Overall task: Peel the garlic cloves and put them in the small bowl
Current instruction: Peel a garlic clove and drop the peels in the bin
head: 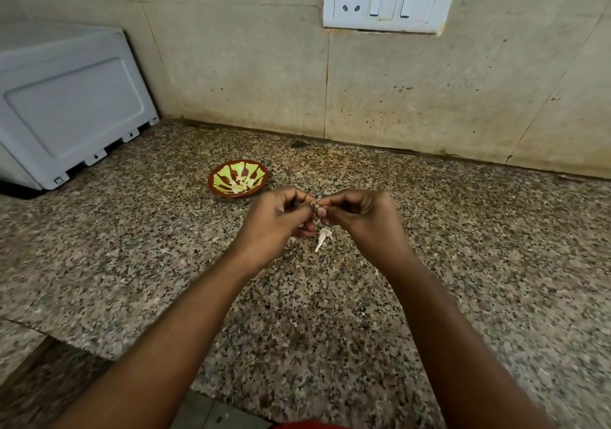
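A small brown bowl (218,190) with a green and yellow pattern sits on the granite counter and holds several peeled garlic cloves (243,183). In front of it, above the counter, my left hand (276,218) and my right hand (358,213) meet fingertip to fingertip. Both pinch one small garlic clove (316,206), which their fingers mostly hide. Under the hands lies a pale garlic stem with scraps of skin (323,238).
A white appliance (66,104) stands at the back left of the granite counter (463,230). The tiled wall behind carries a white socket and switch plate (388,2). At the lower left the counter's edge drops away.
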